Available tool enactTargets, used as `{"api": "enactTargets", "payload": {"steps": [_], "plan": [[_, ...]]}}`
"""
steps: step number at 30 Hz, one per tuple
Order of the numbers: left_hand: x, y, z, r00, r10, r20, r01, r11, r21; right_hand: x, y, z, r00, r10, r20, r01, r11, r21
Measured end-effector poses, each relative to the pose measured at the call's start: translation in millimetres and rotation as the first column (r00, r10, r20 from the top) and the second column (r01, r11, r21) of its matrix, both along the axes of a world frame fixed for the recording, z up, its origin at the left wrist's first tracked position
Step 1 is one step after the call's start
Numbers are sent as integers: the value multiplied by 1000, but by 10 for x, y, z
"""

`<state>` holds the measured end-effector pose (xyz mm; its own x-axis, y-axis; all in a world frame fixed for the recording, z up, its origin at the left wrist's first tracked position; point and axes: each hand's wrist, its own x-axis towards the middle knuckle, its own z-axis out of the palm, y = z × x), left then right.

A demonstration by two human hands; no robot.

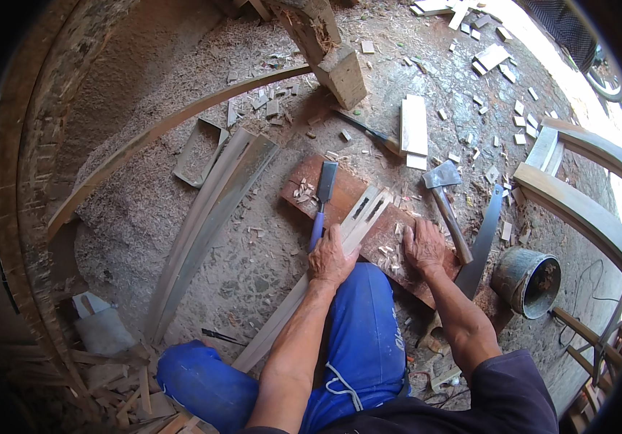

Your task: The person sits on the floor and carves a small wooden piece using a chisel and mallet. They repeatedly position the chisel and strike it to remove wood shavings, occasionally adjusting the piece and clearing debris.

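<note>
My left hand grips a long pale wooden piece, whose upper end has two dark slots and lies across a reddish-brown board. My right hand rests with fingers apart on the board's right part, among pale shavings. A chisel with a blue handle lies on the board just left of the slotted end. Right of my right hand are a hatchet with a wooden handle and a handsaw.
Long wooden pieces lie on the left. A timber post stands at the back, near white planks and scattered offcuts. A curved wooden frame and a metal bucket are at right. Tall curved timber rises at far left.
</note>
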<state>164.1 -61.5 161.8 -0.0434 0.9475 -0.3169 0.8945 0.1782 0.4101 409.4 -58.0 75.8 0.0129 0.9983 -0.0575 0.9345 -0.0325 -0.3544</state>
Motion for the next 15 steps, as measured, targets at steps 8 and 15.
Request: {"api": "enactTargets", "payload": {"steps": [8, 15], "plan": [[19, -146, -107, 997, -83, -10, 83, 996, 36, 1, -3, -61, 1000, -11, 29, 10, 999, 50], [22, -164, -148, 993, -119, 7, 118, 988, 101, 11, 38, 57, 999, -26, 28, 28, 997, -75]]}}
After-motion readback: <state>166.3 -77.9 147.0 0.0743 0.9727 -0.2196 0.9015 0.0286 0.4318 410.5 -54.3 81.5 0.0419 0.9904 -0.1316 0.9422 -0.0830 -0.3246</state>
